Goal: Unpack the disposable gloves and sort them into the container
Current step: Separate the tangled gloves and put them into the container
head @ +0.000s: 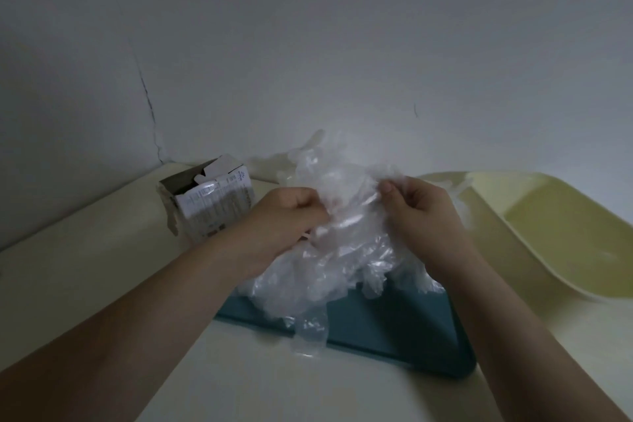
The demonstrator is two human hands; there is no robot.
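Note:
A heap of clear disposable gloves (342, 260) lies bunched over a teal container (394, 329) at the table's middle. My left hand (284, 216) grips the heap's left side with curled fingers. My right hand (421, 209) pinches a glove at the heap's upper right between thumb and fingers. One glove (310, 336) hangs over the container's front edge. An opened cardboard glove box (212, 199) stands to the left, its flaps up.
A pale yellow tray (555, 236) sits at the right, tilted toward the table's edge. More clear plastic (274, 164) lies behind the heap against the grey wall. The cream table (85, 267) stretches to the left and front.

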